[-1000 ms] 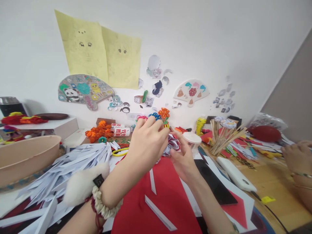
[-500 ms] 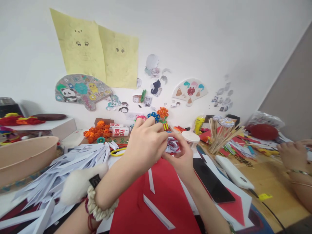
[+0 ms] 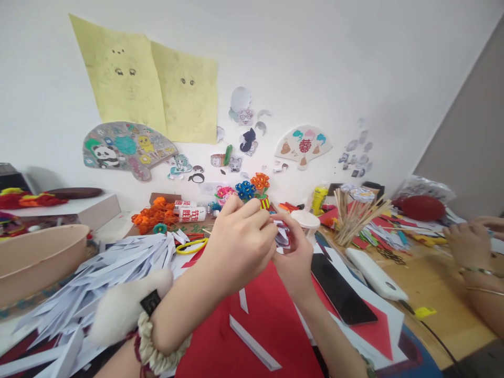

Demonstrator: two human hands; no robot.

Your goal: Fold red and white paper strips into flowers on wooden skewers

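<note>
Just beyond the red sheet (image 3: 271, 312), we've got the folded paper (image 3: 282, 236) up in our hands: our right hand (image 3: 295, 261) has its grip pinching it, while our left hand (image 3: 244, 239) crowds in at nine o'clock, fingertips hidden, so we can't tell its grip. White strips (image 3: 126, 268) pile at nine, black phone (image 3: 343, 291) at four.

From here I see a wooden worktop (image 3: 444, 286) carrying a white device (image 3: 376, 274), black cable (image 3: 408, 308), yellow tag (image 3: 426, 313) and a few dark loops (image 3: 391, 256).
</note>
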